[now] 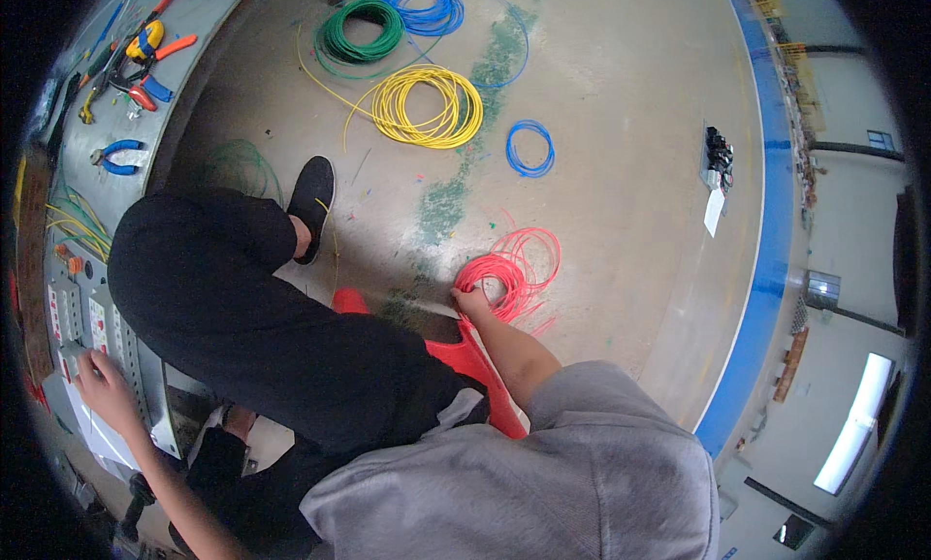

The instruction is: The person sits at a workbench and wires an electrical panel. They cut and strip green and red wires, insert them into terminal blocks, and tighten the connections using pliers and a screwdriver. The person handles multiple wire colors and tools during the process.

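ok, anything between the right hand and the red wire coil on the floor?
Nothing visible. The right hand already rests on the near edge of the red wire coil; bare concrete floor surrounds it. The left hand is on the grey panel.

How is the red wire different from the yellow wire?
The red wire is a loose, messy coil with the right hand gripping it; the yellow wire is a neat round coil that nobody touches. Red lies close to the person, yellow farther off. Both lie on the floor.

Yellow wire coil (428, 106) on the concrete floor (621, 172), green coil (362, 31) beyond, two blue coils (421, 4), pliers (118, 157) on the grey bench (116, 187)
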Demonstrator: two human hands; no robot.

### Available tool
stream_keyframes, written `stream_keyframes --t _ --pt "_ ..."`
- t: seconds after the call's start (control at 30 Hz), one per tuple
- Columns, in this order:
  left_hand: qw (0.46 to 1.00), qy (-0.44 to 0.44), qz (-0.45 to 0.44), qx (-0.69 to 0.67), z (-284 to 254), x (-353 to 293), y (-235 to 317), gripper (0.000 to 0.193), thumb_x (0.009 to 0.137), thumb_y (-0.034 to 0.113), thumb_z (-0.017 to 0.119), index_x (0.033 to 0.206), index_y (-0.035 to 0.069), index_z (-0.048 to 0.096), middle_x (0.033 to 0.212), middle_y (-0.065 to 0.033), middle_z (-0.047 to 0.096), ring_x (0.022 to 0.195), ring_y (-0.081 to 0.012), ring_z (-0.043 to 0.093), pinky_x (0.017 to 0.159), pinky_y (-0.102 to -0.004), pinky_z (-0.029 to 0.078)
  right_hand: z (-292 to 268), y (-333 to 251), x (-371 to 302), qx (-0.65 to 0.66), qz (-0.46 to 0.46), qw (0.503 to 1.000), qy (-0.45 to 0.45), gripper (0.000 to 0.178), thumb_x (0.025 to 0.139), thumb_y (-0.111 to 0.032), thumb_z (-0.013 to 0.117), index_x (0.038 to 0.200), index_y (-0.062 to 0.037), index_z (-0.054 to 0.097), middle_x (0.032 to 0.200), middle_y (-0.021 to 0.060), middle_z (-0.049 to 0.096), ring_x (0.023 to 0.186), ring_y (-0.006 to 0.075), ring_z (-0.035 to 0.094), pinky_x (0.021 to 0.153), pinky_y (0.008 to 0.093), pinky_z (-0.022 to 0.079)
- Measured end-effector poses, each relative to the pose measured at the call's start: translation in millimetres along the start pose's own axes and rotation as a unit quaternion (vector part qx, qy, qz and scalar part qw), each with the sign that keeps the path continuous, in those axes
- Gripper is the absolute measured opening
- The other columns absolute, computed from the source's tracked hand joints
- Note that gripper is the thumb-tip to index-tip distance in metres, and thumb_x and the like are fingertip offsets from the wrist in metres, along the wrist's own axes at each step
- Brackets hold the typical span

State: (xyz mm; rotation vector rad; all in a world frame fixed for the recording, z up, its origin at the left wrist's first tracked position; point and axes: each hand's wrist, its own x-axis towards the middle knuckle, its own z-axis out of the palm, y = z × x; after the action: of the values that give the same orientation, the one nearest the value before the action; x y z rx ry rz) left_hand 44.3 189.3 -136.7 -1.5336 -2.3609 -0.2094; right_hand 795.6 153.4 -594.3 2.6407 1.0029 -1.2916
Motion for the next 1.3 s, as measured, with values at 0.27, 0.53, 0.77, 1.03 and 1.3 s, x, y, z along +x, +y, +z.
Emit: stream_keyframes --t 0.27,0.53,0.77,1.03,1.3 --pt "1.0 0.013 0.003 0.028 -14 -8 5 0.03 0.111 0.028 0.052 0.111 0.003 0.069 0.102 -0.0211 0.07 0.096 -0.0429 0.06 0.086 -0.0515 0.047 -20 -46 -27 -0.086 0.042 0.995 0.005 0.086 0.085 -0.056 0.071 0.135 0.0135 0.061 0.134 0.0361 0.066 0.128 0.0477 0.064 0.11 0.0491 0.05" --pt "0.999 -0.005 -0.004 0.042 -3 -7 -13 0.031 0.11 0.029 0.054 0.114 0.004 0.07 0.109 -0.0184 0.072 0.099 -0.0433 0.061 0.087 -0.0526 0.048 -14 -58 -38 -0.013 0.021 0.994 0.109 0.09 0.095 -0.065 0.062 0.143 0.0102 0.056 0.135 0.035 0.065 0.128 0.0487 0.064 0.112 0.0504 0.047" --pt "1.0 0.003 -0.011 0.013 -8 -3 0 0.027 0.109 0.026 0.055 0.11 0.004 0.07 0.102 -0.0197 0.071 0.096 -0.0423 0.062 0.086 -0.0514 0.048 -13 -56 -13 0.301 -0.044 0.941 0.147 0.063 0.102 -0.05 0.065 0.134 0.0045 0.06 0.117 0.029 0.073 0.102 0.0392 0.074 0.09 0.0491 0.058" --pt "1.0 0.01 -0.007 0.001 -3 -8 -3 0.029 0.11 0.027 0.055 0.111 0.003 0.069 0.106 -0.0194 0.071 0.097 -0.0422 0.061 0.087 -0.0511 0.048 -96 1 -27 0.528 -0.011 0.844 0.092 0.022 0.102 -0.025 0.069 0.105 -0.0036 0.064 0.089 0.009 0.071 0.074 0.0232 0.069 0.068 0.04 0.056" --pt "1.0 0.01 -0.01 -0.007 -7 -12 -8 0.029 0.109 0.028 0.056 0.112 0.003 0.07 0.104 -0.0189 0.071 0.097 -0.0406 0.061 0.087 -0.0507 0.048 -209 -46 -126 0.48 -0.125 0.848 0.188 0.019 0.101 -0.016 0.066 0.115 -0.002 0.068 0.087 0.0065 0.072 0.079 0.0205 0.07 0.073 0.0373 0.057"
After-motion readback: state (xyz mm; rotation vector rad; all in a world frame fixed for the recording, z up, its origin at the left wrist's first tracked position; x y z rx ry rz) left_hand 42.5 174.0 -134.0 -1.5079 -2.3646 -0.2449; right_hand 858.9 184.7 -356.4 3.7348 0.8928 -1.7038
